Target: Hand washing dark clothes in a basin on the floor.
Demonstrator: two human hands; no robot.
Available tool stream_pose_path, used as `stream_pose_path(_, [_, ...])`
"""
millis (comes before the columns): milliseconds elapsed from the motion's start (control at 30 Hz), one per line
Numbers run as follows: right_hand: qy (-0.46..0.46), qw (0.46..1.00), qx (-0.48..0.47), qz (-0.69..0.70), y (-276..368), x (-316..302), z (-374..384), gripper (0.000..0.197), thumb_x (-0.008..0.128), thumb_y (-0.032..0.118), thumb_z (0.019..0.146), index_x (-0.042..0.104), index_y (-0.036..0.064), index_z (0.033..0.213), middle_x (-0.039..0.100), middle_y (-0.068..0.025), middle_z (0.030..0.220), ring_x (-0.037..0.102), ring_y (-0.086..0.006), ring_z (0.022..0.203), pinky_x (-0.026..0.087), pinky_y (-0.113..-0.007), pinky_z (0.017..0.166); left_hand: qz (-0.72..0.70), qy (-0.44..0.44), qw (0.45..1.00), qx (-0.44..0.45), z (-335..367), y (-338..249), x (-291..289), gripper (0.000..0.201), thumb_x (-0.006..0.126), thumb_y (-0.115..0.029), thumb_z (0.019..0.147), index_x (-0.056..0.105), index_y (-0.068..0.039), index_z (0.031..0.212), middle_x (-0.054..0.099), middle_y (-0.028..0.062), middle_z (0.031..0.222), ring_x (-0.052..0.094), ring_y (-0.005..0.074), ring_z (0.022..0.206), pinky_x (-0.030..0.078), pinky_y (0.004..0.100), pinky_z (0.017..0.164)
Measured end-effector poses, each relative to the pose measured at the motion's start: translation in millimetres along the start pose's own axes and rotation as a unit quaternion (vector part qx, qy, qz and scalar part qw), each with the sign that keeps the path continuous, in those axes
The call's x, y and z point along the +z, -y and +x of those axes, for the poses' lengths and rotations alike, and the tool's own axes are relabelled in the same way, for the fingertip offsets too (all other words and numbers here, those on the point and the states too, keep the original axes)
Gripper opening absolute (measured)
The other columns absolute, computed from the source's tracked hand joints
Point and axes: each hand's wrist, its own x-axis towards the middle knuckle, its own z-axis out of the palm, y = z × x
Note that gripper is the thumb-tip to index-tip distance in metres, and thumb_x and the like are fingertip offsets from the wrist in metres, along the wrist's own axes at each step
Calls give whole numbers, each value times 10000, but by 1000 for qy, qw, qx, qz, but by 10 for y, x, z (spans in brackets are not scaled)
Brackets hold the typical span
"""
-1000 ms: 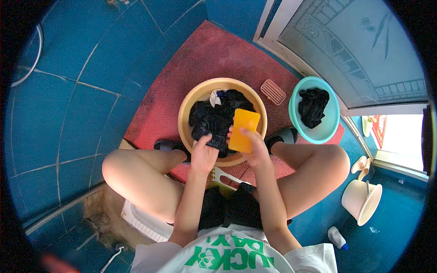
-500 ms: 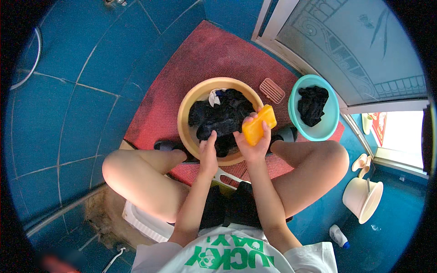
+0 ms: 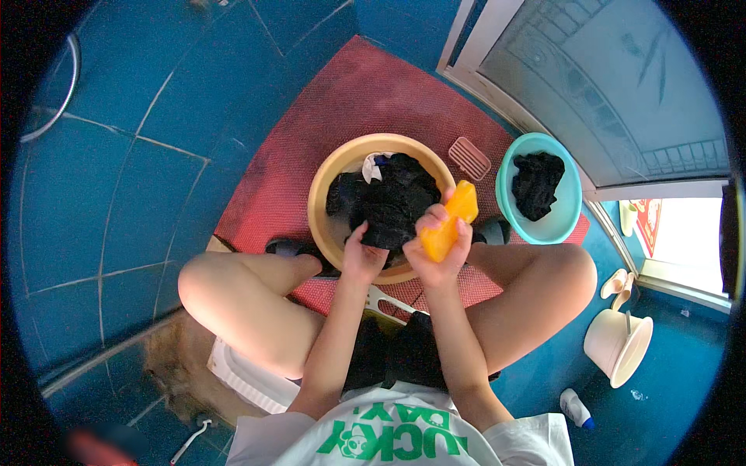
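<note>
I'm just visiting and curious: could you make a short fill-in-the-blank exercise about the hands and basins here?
1. The right hand grips a bar coloured ____.
2. The left hand touches cloth coloured ____.
3. In the picture, the turquoise basin is to the ____ of the tan basin.
4. The pink slatted dish lies on a mat coloured ____.

Missing words: yellow; black; right; red.

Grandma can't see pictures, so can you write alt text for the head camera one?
A person's right hand grips a yellow bar over the rim of a tan basin while the left hand holds dark cloth inside. To the right are a pink dish and a turquoise basin with black cloth in it.
</note>
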Motion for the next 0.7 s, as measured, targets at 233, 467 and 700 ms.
stream_pose_path(233, [59, 998, 18, 31, 72, 105, -39, 467, 495, 227, 784, 359, 213, 1230, 445, -44, 842, 475, -177, 796, 471, -363, 519, -32, -84, 994, -63, 25, 132, -126, 342, 298, -234, 891, 471, -29, 1104, 535, 119, 1114, 531, 242, 993, 456, 372, 820])
stream_pose_path(467, [5, 986, -22, -163, 215, 215, 18, 444, 530, 198, 760, 381, 150, 1176, 454, -59, 848, 484, -181, 768, 473, -287, 596, -145, 72, 987, 22, -269, -181, 274, 369, 290, -235, 885, 483, -36, 1128, 486, 118, 1195, 435, 244, 1121, 347, 398, 941])
stream_pose_path(700, [-25, 988, 15, -154, 205, 170, 36, 434, 541, 167, 752, 423, 94, 1163, 494, -103, 880, 486, -227, 795, 430, -328, 713, -96, 203, 973, 60, -506, -211, 555, 359, 357, -187, 888, 428, -47, 1211, 449, 102, 1246, 392, 242, 1174, 280, 418, 1000])
